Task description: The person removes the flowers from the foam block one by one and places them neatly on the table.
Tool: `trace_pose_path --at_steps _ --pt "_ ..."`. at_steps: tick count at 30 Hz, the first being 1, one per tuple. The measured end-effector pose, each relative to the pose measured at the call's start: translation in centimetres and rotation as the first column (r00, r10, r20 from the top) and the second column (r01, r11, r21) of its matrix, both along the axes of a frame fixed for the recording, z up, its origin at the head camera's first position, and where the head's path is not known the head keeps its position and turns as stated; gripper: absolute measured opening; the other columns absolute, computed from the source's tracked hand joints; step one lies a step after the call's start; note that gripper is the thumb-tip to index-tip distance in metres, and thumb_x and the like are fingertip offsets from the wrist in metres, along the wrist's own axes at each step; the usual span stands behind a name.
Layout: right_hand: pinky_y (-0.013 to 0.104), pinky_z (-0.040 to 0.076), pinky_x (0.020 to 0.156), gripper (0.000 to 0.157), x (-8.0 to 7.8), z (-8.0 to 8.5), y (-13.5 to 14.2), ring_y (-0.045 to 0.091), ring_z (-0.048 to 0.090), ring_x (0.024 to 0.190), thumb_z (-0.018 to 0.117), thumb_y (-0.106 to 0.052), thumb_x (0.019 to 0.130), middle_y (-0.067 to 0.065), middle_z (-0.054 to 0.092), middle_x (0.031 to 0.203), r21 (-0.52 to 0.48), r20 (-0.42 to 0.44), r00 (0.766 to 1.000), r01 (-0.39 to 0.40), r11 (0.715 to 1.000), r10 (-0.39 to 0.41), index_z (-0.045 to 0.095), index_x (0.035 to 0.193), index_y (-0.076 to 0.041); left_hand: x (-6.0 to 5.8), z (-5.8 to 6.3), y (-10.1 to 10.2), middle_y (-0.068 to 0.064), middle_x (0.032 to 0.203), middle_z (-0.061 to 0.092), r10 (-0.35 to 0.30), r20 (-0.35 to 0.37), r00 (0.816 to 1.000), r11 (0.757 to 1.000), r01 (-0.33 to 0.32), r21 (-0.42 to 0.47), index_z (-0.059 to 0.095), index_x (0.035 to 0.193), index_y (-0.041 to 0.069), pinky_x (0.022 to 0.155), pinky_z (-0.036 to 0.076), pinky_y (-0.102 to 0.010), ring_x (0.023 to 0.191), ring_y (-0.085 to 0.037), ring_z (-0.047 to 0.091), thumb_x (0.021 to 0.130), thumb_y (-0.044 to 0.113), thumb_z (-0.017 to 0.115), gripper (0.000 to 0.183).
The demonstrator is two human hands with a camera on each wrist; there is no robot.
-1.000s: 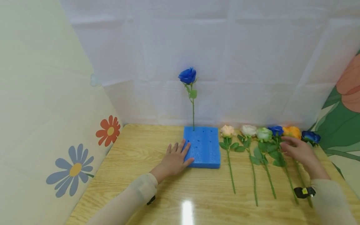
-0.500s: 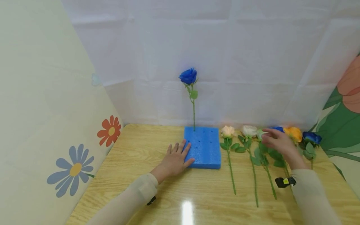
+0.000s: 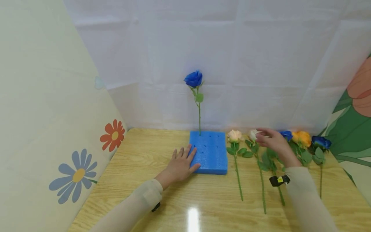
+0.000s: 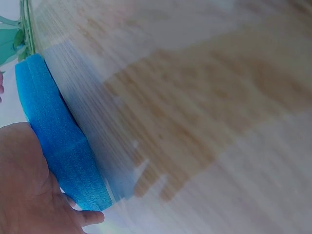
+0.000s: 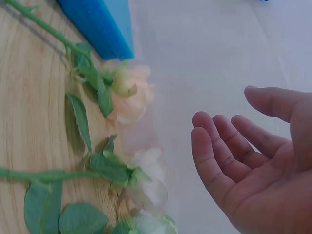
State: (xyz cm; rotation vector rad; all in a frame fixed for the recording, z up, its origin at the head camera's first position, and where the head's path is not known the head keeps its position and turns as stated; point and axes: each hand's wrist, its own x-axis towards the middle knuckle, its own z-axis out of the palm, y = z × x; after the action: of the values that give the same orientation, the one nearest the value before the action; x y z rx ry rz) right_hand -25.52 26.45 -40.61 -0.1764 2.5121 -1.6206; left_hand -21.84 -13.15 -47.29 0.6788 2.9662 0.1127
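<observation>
My left hand (image 3: 180, 165) lies with spread fingers on the left edge of a blue foam block (image 3: 210, 154), which has several small holes in its top. A blue rose (image 3: 193, 79) stands upright in the block's back left part. My right hand (image 3: 273, 141) hovers over the row of lying roses, holding nothing, with relaxed, slightly bent fingers and the thumb apart in the right wrist view. Its fingertips overlap the white rose (image 3: 253, 134) in the head view and hide the green-white rose (image 5: 151, 223) there. Left of it lies a peach rose (image 3: 234, 136).
Further right on the wooden table (image 3: 145, 151) lie another blue rose (image 3: 286, 135), an orange rose (image 3: 302, 139) and a dark blue rose (image 3: 321, 141). A white cloth (image 3: 162, 64) hangs behind the table. Flower-patterned panels stand at both sides.
My right hand has moved left along the row, from the blue and orange roses to over the white and green-white ones. The left hand has stayed on the foam block.
</observation>
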Motion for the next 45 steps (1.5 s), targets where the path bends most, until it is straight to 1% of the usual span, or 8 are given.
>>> trace_pose_path --at_steps 7,9,13,17,26,34,41,45 --pt "0.048 0.049 0.103 0.06 -1.2 0.1 -2.3 0.02 0.066 0.11 0.056 -0.024 0.106 0.03 0.05 0.137 -0.075 -0.014 1.0 -0.017 0.997 0.016 0.035 0.154 0.005 0.0 0.1 -0.1 -0.013 0.17 0.007 0.0 0.001 1.0 1.0 0.0 -0.001 0.015 0.164 0.016 0.12 0.013 -0.065 0.151 -0.046 0.021 0.104 0.066 0.027 0.079" --pt "0.049 0.048 0.104 0.058 -1.5 0.1 -3.1 0.022 0.065 0.113 0.055 -0.022 0.106 0.029 0.049 0.138 -0.099 -0.013 1.0 -0.021 0.995 0.019 0.035 0.154 0.005 0.0 0.2 0.0 -0.013 0.17 0.007 0.001 0.001 1.0 1.0 -0.001 -0.003 0.015 0.164 0.016 0.12 0.013 -0.065 0.151 -0.046 0.02 0.104 0.066 0.027 0.079" --pt "0.052 0.045 0.107 0.056 -2.3 -0.2 -4.5 0.036 0.057 0.126 0.054 -0.022 0.107 0.027 0.048 0.142 -0.137 0.018 1.0 -0.021 0.99 0.024 0.036 0.154 0.002 0.0 0.1 0.0 -0.013 0.17 0.008 0.001 0.0 1.0 1.0 -0.001 -0.004 0.015 0.164 0.017 0.12 0.013 -0.065 0.151 -0.046 0.019 0.104 0.066 0.027 0.079" --pt "0.05 0.044 0.109 0.056 -3.0 -0.4 -5.8 0.04 0.052 0.13 0.055 -0.021 0.106 0.027 0.047 0.146 -0.171 0.04 0.999 -0.022 0.985 0.029 0.037 0.154 0.001 0.0 -0.1 -0.1 -0.012 0.17 0.007 -0.001 -0.007 1.0 1.0 0.001 -0.012 0.015 0.164 0.017 0.12 0.013 -0.065 0.151 -0.046 0.019 0.103 0.067 0.025 0.079" --pt "0.052 0.041 0.112 0.057 -4.2 -0.4 -8.2 0.036 0.05 0.134 0.06 -0.025 0.104 0.021 0.045 0.152 -0.224 0.065 0.997 -0.029 0.974 0.045 0.041 0.153 -0.002 -0.1 -0.4 -0.1 -0.012 0.17 0.008 0.003 -0.017 1.0 1.0 -0.003 -0.025 0.014 0.164 0.017 0.12 0.012 -0.065 0.152 -0.046 0.017 0.103 0.067 0.025 0.08" --pt "0.05 0.041 0.112 0.054 -5.6 -0.5 -10.6 0.037 0.049 0.135 0.06 -0.018 0.103 0.023 0.046 0.151 -0.28 0.048 0.995 -0.076 0.957 0.093 0.042 0.151 0.002 -0.1 -0.3 -0.1 -0.013 0.17 0.009 -0.002 -0.035 0.999 1.0 0.001 -0.029 0.016 0.164 0.017 0.12 0.012 -0.064 0.152 -0.045 0.017 0.103 0.067 0.025 0.079" --pt "0.045 0.041 0.113 0.06 -6.2 -0.2 -12.8 0.03 0.049 0.137 0.067 -0.028 0.1 0.013 0.048 0.151 -0.258 0.075 0.992 -0.082 0.963 0.104 0.045 0.15 -0.005 -0.1 -0.3 -0.1 -0.012 0.17 0.009 0.0 -0.032 0.999 0.999 -0.002 -0.033 0.016 0.164 0.017 0.12 0.012 -0.064 0.153 -0.045 0.016 0.103 0.067 0.025 0.079" --pt "0.043 0.043 0.111 0.057 -6.9 -0.1 -14.2 0.029 0.05 0.136 0.067 -0.026 0.1 0.013 0.05 0.15 -0.261 0.067 0.993 -0.075 0.962 0.096 0.048 0.149 -0.006 -0.1 -0.3 0.0 -0.012 0.17 0.008 0.006 -0.028 1.0 0.999 -0.007 -0.036 0.016 0.164 0.017 0.12 0.011 -0.064 0.153 -0.045 0.015 0.103 0.067 0.025 0.079"
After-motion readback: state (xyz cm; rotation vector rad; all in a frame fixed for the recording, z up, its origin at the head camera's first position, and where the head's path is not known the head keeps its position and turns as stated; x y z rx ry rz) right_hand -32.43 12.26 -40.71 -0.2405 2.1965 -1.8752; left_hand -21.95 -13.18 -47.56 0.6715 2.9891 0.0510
